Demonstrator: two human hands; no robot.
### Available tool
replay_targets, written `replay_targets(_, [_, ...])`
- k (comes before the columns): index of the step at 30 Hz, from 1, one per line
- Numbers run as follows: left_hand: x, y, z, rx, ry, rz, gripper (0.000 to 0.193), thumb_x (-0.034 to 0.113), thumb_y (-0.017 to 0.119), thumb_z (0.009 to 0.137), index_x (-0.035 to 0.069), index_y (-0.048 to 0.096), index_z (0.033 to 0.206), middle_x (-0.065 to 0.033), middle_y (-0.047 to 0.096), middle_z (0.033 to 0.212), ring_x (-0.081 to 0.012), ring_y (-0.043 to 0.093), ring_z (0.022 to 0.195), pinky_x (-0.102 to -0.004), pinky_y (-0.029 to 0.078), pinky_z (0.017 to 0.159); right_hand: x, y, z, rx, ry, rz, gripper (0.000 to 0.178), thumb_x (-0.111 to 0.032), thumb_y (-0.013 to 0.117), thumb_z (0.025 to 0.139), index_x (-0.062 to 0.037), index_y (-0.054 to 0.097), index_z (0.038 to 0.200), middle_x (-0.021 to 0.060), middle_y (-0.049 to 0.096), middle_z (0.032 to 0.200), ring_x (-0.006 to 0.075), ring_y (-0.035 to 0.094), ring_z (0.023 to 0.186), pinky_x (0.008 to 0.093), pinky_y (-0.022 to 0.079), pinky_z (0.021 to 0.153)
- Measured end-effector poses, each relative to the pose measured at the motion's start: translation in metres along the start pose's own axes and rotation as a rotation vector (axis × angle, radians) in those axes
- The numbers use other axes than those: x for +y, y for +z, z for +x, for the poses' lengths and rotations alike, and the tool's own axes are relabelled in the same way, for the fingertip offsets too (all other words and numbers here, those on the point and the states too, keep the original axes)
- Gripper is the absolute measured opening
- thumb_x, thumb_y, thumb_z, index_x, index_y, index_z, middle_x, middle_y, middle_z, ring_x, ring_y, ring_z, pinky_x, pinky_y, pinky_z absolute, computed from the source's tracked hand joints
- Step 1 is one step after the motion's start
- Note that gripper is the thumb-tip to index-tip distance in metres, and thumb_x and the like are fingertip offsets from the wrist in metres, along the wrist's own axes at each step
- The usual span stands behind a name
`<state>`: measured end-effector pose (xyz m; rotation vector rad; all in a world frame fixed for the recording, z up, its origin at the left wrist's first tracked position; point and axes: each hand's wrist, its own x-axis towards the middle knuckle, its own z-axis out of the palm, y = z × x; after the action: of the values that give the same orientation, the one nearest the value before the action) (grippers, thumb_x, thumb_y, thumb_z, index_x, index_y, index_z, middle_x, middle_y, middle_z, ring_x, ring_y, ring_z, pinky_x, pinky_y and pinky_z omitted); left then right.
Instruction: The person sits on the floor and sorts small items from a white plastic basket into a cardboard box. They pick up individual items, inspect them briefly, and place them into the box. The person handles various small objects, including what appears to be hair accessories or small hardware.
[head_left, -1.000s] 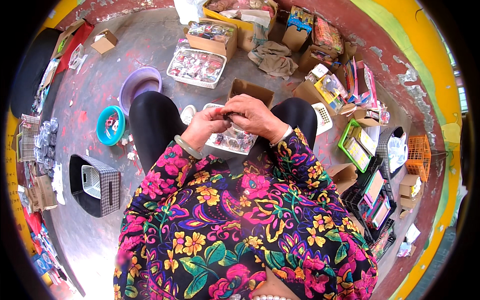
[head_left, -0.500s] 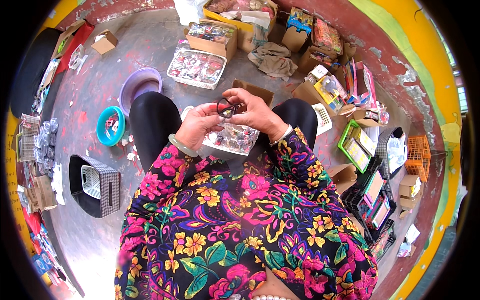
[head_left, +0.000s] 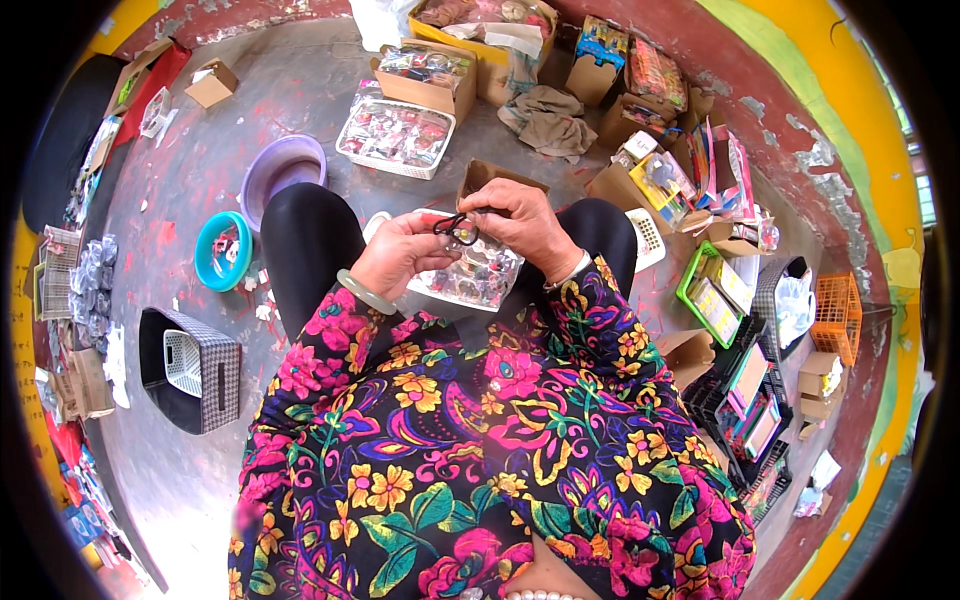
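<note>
Between my hands is a thin black elastic hair tie [head_left: 466, 239], bent into small loops. My left hand [head_left: 398, 256] is closed in a pinch on its left side. With fingertips pressed together, my right hand [head_left: 524, 228] grips its upper right part. Just below both hands, between my knees, sits a white plastic basket [head_left: 452, 300] filled with small items in clear wrapping. Behind my right hand stands an open brown cardboard box [head_left: 478, 176], partly hidden by the fingers.
Ahead on the floor is another white basket [head_left: 398, 168] of wrapped pieces, beside a cardboard box [head_left: 430, 92]. A purple basin [head_left: 262, 170] and a teal basin [head_left: 203, 262] lie left. Right are a green tray [head_left: 690, 290], black crates [head_left: 722, 462] and an orange crate [head_left: 836, 320].
The right hand's fingers have shifted and drawn slightly up and right. The black loops now show more openly between the hands. The left hand has stayed nearly in place.
</note>
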<state>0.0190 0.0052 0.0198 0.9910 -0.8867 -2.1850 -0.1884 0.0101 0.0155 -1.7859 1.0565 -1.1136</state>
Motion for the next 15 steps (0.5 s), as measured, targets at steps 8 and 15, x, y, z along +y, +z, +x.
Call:
replay_targets(8, [-0.005,-0.002,0.002,-0.025,0.003,0.145,0.031,-0.005,0.058,0.080,-0.003,0.054,0.111,-0.0086,0.062,0.098,-0.0181,0.064,0.086,-0.0259,0.052,0.078,-0.010,0.001,-0.001,-0.047,-0.159,-0.229,0.017,-0.004,0.062,0.070,-0.0053,0.064,0.087,0.0087,0.058,0.077,0.0257,0.058,0.074,0.0317,0.047,0.064])
replay_targets(15, [-0.012,-0.003,0.007,-0.060,0.064,0.319,0.033,0.000,0.061,0.080,-0.001,0.056,0.112,-0.0042,0.062,0.094,-0.0099,0.061,0.080,-0.0226,0.052,0.070,-0.006,0.003,-0.003,-0.103,-0.176,-0.254,0.017,-0.004,0.062,0.071,-0.0052,0.064,0.088,0.0090,0.058,0.077,0.0253,0.058,0.073,0.0311,0.047,0.063])
